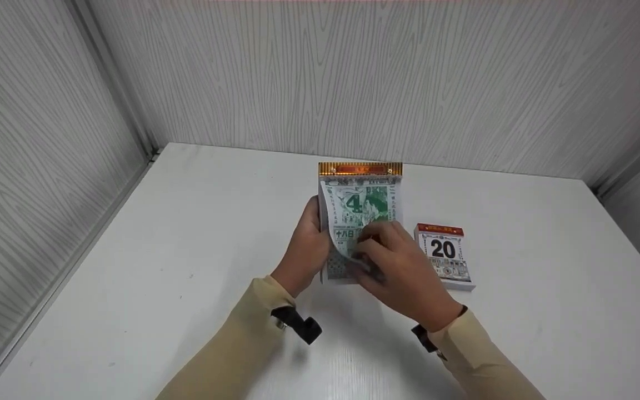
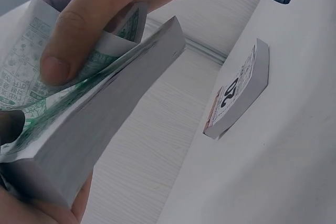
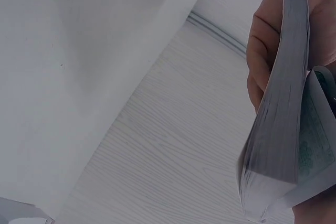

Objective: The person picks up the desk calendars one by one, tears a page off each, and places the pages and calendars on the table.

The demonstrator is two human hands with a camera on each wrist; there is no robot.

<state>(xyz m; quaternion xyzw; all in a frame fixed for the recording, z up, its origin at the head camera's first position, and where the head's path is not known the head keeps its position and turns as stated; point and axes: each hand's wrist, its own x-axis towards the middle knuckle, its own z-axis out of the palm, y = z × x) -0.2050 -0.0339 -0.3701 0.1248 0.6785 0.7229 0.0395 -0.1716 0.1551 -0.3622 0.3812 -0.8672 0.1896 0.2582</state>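
A thick tear-off calendar (image 1: 360,169) with a gold-and-red header is held up over the table, its top sheet printed in green with a 4. My left hand (image 1: 302,250) grips the pad by its left side, thumb at the front edge. In the right wrist view, fingers wrap behind the page block (image 3: 283,87). My right hand (image 1: 403,266) pinches the lower part of the green sheet (image 2: 26,61), which curls away from the pages beneath. The right thumb (image 2: 73,35) presses on this sheet in the left wrist view.
A smaller calendar (image 1: 443,250) with a red header and a black 20 lies on the white table (image 1: 186,250), to the right of the hands. Grey wood-grain panels (image 1: 275,78) enclose the table at the back and sides. Each wrist wears a black camera (image 1: 303,328).
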